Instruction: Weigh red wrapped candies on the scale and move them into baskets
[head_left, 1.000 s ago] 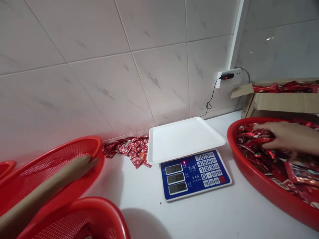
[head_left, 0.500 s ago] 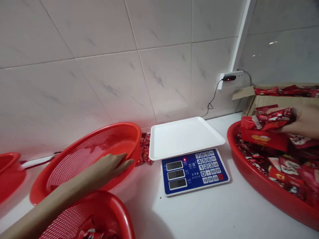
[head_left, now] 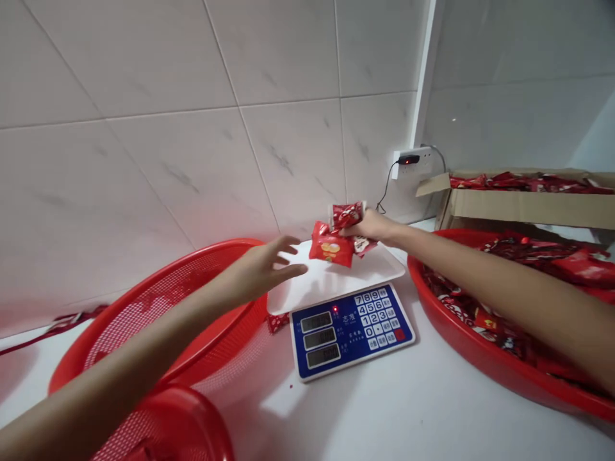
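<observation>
My right hand (head_left: 372, 225) is closed on a bunch of red snack packets (head_left: 336, 237) and holds them above the white tray (head_left: 379, 272) of a blue digital scale (head_left: 348, 331). My left hand (head_left: 262, 267) is open, fingers spread, hovering at the tray's left edge just left of the packets. It holds nothing. Behind the left hand lies an empty red mesh basket (head_left: 144, 307).
A large red basket (head_left: 461, 333) full of red packets sits at the right, with an open cardboard box (head_left: 523, 205) of more packets behind it. Another red basket (head_left: 177, 426) is at the lower left. A charger is plugged into the wall socket (head_left: 410, 160).
My right hand lifted packets out of the right basket and carried them left over the scale tray. My left hand rose from the empty basket toward the tray.
</observation>
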